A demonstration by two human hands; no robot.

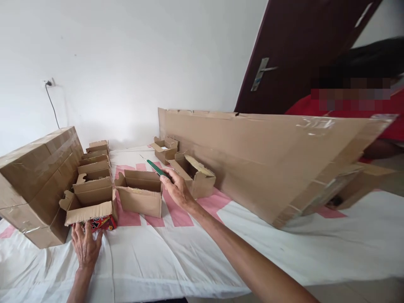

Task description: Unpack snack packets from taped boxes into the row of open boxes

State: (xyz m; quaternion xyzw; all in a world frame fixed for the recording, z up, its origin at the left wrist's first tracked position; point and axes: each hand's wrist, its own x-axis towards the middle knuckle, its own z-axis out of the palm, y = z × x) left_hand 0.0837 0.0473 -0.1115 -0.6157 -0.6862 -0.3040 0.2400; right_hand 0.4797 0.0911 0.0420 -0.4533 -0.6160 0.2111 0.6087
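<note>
Nearest us, our left hand point(86, 248) is at the front of a carton point(90, 213), thumb apart from fingers; whether they grip, we cannot tell. Red printed packaging point(104, 223) shows below its flap. Farther off, our right hand point(177, 189) has its fingers clamped on a green-handled cutter point(154, 167), near an open box's point(140, 203) upper edge. Beyond: cardboard panel point(246, 155), then dark door point(293, 54).

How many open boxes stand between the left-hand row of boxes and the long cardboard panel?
3: a near box beside the row, a middle box partly behind the right hand, and a far box toward the wall. Others may be hidden.
</note>
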